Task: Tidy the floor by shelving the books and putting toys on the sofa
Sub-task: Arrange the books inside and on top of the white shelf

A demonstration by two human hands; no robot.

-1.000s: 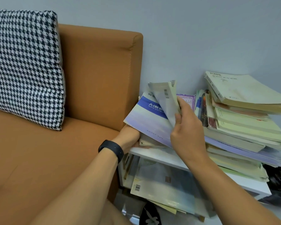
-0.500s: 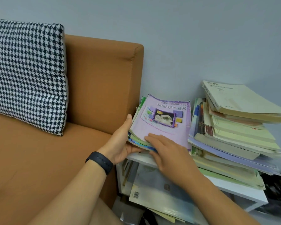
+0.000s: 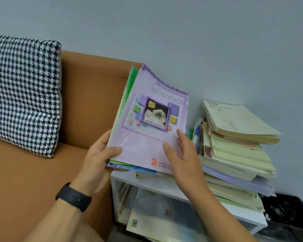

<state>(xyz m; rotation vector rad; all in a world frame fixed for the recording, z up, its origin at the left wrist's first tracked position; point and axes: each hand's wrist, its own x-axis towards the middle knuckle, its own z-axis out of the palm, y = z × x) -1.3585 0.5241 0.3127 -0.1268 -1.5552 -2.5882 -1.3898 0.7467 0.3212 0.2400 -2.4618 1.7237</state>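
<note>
Books: a thin bundle of soft-cover books fronted by a lilac paperback with a purple-framed picture (image 3: 147,123), held tilted up above the left end of the white shelf unit (image 3: 166,185). Long axis runs from about 6 o'clock at the hands to 12 o'clock, top edge leaning toward 1 o'clock, cover facing the camera. Green and blue covers show behind it at the left and bottom edges.

Left hand (image 3: 96,165) grips the bundle's lower left corner, thumb across the front cover, fingers curled behind. Black wristband (image 3: 73,197) on that wrist. Right hand (image 3: 184,154) lies flat against the lower right of the cover, fingers straight, steadying rather than gripping. Both hands touch the bundle; the left one carries it.

At 3 o'clock from the bundle, a slumped stack of pale yellow and lavender paperbacks (image 3: 234,154) sits on the shelf top, with a few upright spines just beside the right hand. Free shelf top lies directly below the bundle, at 6 o'clock. Likely next move: lower or stand the bundle in that gap, so its bottom edge must clear the leaning stack on the right. Risk: thin covers splay or slip out of the one-sided grip.

Lower shelf compartment holds a large glossy book (image 3: 164,220), lying slanted. At 9 o'clock, orange fabric sofa (image 3: 87,105) with a black-and-white houndstooth cushion (image 3: 23,95). No toys in view.
</note>
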